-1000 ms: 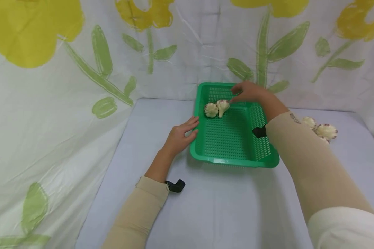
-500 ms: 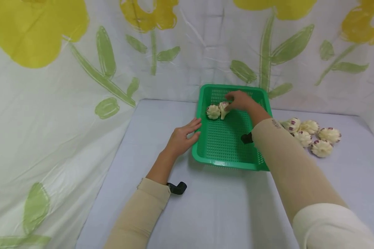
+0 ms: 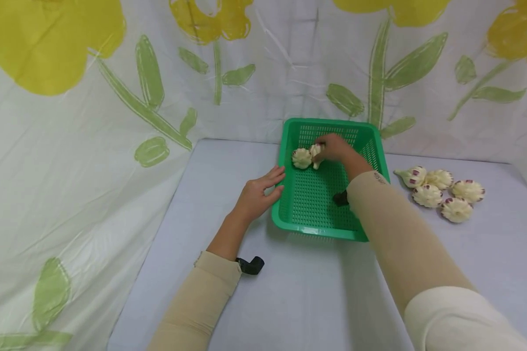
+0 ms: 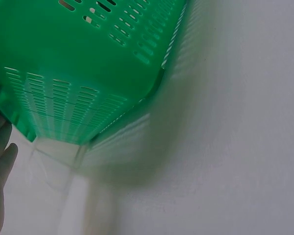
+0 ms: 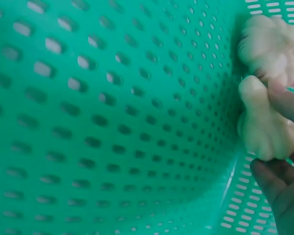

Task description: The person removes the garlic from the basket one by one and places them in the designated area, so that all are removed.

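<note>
A green plastic basket (image 3: 322, 232) with perforated walls stands on the table, two cream garlic bulbs at its far left. One garlic bulb (image 3: 301, 158) lies free there. The other garlic bulb (image 5: 265, 122), right beside it, has its stem end up in the right wrist view. My right hand (image 3: 335, 147) reaches into the basket and pinches this second bulb between thumb and fingers. At the basket's left rim, my left hand (image 3: 256, 195) rests with nearly straight fingertips touching the outside edge. In the left wrist view only part of that hand shows.
Several more garlic bulbs (image 3: 428, 195) lie grouped on the table (image 3: 298, 292) to the right of the basket. A flower-printed white sheet (image 3: 263, 78) hangs behind and to the left of the table.
My right hand has come down and left from over the basket's far right to the second garlic bulb and taken hold of it. The left hand stays at the rim.
</note>
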`<state>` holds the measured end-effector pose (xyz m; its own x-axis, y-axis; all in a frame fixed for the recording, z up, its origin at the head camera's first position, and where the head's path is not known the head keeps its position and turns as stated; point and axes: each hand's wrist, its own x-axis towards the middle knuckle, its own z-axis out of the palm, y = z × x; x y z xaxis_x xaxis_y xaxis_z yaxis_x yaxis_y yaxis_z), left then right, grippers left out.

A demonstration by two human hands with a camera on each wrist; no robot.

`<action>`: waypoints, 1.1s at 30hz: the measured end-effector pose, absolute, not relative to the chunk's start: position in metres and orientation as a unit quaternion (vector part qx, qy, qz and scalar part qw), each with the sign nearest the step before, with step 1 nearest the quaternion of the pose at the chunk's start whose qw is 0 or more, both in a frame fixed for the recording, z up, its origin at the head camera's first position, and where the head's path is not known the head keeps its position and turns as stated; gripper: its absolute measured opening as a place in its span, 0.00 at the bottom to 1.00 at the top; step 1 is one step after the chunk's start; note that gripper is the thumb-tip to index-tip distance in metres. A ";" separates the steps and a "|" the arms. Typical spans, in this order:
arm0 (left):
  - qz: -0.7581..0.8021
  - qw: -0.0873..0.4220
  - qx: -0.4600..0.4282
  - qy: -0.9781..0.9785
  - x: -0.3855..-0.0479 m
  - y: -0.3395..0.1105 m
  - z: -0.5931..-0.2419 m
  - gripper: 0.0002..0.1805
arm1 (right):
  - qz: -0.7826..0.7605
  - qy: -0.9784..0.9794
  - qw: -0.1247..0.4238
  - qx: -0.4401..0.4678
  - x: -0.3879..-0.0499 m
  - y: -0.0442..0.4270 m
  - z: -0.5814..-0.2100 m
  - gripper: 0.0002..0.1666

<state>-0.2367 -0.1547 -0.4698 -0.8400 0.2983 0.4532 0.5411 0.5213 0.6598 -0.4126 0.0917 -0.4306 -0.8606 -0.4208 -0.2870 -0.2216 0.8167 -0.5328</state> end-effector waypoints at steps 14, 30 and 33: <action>-0.429 0.144 -0.243 -0.858 -0.236 -0.155 -0.471 0.21 | -0.285 0.925 0.218 -0.123 -0.409 0.096 -0.451 0.47; -0.428 0.136 -0.244 -0.860 -0.234 -0.156 -0.468 0.21 | -0.277 0.931 0.211 -0.107 -0.403 0.090 -0.448 0.45; -0.432 0.135 -0.244 -0.858 -0.235 -0.155 -0.469 0.22 | -0.274 0.933 0.209 -0.105 -0.403 0.091 -0.449 0.45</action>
<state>-0.2350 -0.1547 -0.4687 -0.8447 0.3021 0.4418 0.5348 0.5080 0.6752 -0.4032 0.0908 -0.4495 -0.8906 -0.3106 -0.3321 -0.0815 0.8276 -0.5554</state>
